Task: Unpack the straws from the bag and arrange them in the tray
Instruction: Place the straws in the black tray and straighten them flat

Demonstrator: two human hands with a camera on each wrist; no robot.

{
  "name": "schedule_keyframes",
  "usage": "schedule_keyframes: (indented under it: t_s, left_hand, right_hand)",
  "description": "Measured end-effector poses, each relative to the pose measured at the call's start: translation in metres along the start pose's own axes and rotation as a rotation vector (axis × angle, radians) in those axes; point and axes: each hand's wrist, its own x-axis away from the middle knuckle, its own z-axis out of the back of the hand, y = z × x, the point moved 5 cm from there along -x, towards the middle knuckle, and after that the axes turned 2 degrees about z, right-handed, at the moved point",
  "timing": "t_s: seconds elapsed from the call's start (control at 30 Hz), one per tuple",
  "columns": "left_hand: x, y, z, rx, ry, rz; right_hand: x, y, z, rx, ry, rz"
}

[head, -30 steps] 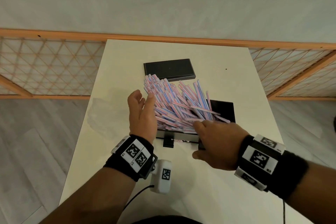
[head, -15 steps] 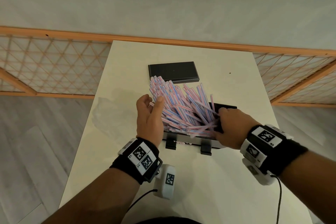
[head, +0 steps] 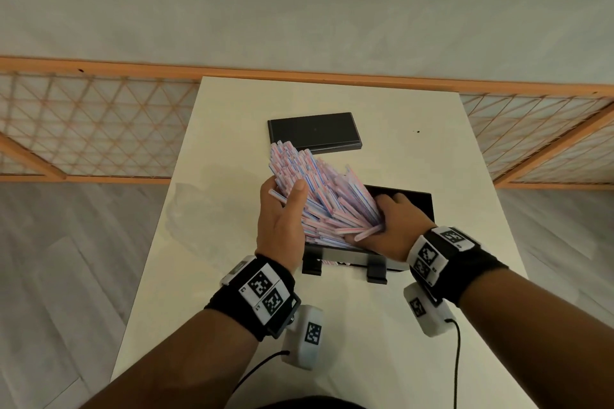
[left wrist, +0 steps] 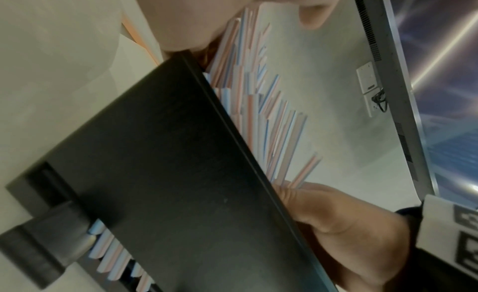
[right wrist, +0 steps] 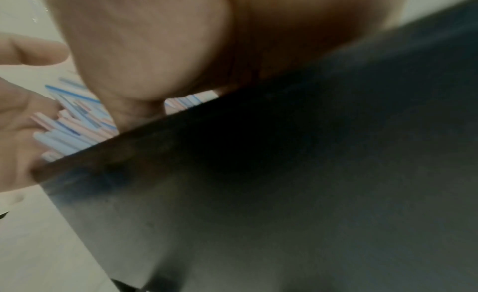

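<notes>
A thick bundle of pink-and-blue striped straws [head: 329, 196] stands slanted in the black tray [head: 418, 206], fanning out up and to the left. My left hand [head: 282, 199] cups the bundle's left side, thumb laid over the straws. My right hand [head: 393, 222] clasps the right side, fingers curled over the straws and thumb beneath a few loose ones. The left wrist view shows the tray's outer wall [left wrist: 168, 174], the straws [left wrist: 271, 122] above it and my right hand [left wrist: 336, 225]. In the blurred right wrist view the tray [right wrist: 310, 174] hides most of the straws [right wrist: 70, 129].
A flat black lid [head: 314, 131] lies on the white table [head: 365, 342] just behind the straws. A faint clear plastic sheet [head: 202, 206] lies left of the tray. Wooden lattice railings [head: 93, 129] run beyond the table's far edge.
My right hand left the tray's front edge and came in against the right side of the straws. Both hands have squeezed the loose spread into a tighter bundle.
</notes>
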Motion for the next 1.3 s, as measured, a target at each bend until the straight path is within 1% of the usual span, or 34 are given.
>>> schedule_keyframes:
  t_s: [0.07, 0.17, 0.23, 0.3, 0.37, 0.43, 0.57, 0.6, 0.67, 0.73, 0.8, 0.9, 1.03, 1.1, 1.17, 1.2, 1.23, 1.3]
  left_hand:
    - [-0.001, 0.000, 0.000, -0.008, 0.001, -0.008]
    - [-0.002, 0.003, 0.001, 0.006, 0.015, -0.015]
    - [-0.004, 0.003, 0.001, 0.021, 0.021, -0.023]
    - [-0.005, 0.002, -0.001, 0.037, 0.018, -0.019]
    - [-0.005, 0.002, -0.002, 0.050, 0.018, -0.020]
    - [-0.005, 0.005, -0.004, 0.067, 0.018, -0.031]
    - [-0.006, 0.009, -0.002, 0.122, 0.048, -0.036]
    - [-0.007, 0.010, -0.001, 0.117, 0.052, -0.046]
    - [-0.008, 0.013, 0.000, 0.104, 0.064, -0.070]
    - [-0.008, 0.012, 0.003, 0.085, 0.092, -0.083]
    - [-0.008, 0.007, 0.004, 0.064, 0.099, -0.086]
    - [-0.007, 0.004, 0.003, 0.052, 0.075, -0.033]
    - [-0.004, 0.003, -0.001, 0.061, 0.030, 0.006]
    - [-0.002, 0.002, -0.002, 0.053, 0.028, -0.003]
    - [-0.001, 0.001, -0.002, 0.031, 0.036, -0.013]
    - [0.000, 0.001, -0.002, 0.024, 0.036, -0.010]
    - [-0.001, 0.000, -0.002, 0.024, 0.037, -0.003]
    - [-0.001, -0.001, -0.002, 0.028, 0.032, 0.011]
  right_hand:
    - [0.001, -0.001, 0.000, -0.073, 0.006, 0.006]
    - [-0.001, 0.004, 0.000, -0.182, 0.044, -0.051]
    - [-0.004, 0.004, -0.005, -0.193, 0.047, -0.055]
    - [-0.007, -0.001, -0.011, -0.124, 0.009, -0.012]
    - [-0.009, -0.008, -0.013, -0.063, 0.011, 0.040]
    - [-0.008, -0.018, -0.010, -0.084, 0.059, 0.125]
    - [0.002, -0.043, -0.002, -0.247, 0.102, 0.268]
    - [0.003, -0.047, 0.000, -0.232, 0.120, 0.296]
    - [0.003, -0.049, 0.003, -0.116, 0.191, 0.325]
    - [0.002, -0.045, 0.005, -0.045, 0.244, 0.282]
    - [0.003, -0.039, 0.004, -0.101, 0.246, 0.230]
    - [0.014, -0.032, 0.011, -0.191, 0.279, 0.207]
    - [0.030, -0.016, 0.030, -0.114, 0.359, 0.141]
    - [0.031, -0.002, 0.038, -0.032, 0.315, 0.008]
    - [0.029, 0.009, 0.044, 0.058, 0.195, -0.125]
    - [0.029, 0.014, 0.046, 0.079, 0.155, -0.162]
    - [0.028, 0.020, 0.049, 0.084, 0.144, -0.190]
    - [0.026, 0.032, 0.054, 0.041, 0.217, -0.229]
